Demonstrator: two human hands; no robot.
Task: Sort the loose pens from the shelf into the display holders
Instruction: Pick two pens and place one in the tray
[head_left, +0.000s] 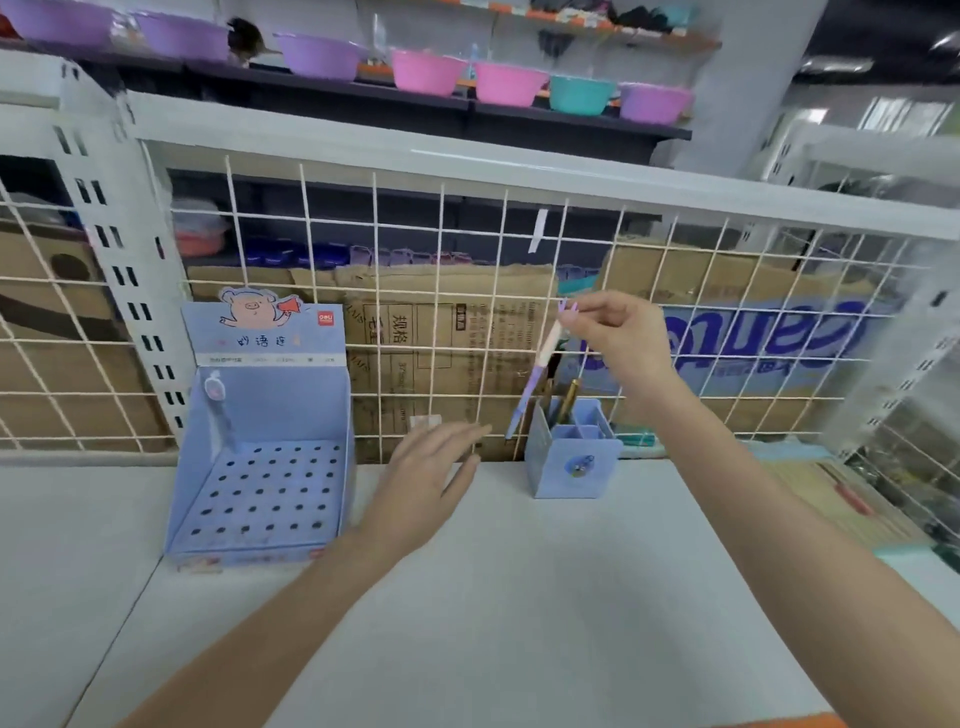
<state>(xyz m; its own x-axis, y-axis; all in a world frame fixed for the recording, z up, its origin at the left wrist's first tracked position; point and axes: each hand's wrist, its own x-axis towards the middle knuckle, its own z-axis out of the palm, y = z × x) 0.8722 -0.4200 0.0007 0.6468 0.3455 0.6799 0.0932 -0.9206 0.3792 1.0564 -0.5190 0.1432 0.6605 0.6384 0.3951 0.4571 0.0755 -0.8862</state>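
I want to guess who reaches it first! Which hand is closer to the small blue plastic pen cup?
Right. The right hand hovers just above the small blue plastic pen cup, pinching a purple pen; the open left hand sits to its left.

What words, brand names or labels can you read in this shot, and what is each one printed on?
"deli": red logo on the blue cardboard pen display box.
"妙语连": pale header of that box, the last character blurred.
"规格": brown cardboard carton behind the white wire grid.
Large blue lettering on the right-hand carton: it looks reversed and cannot be read.
Small print on the box's strip and cartons: too blurred.
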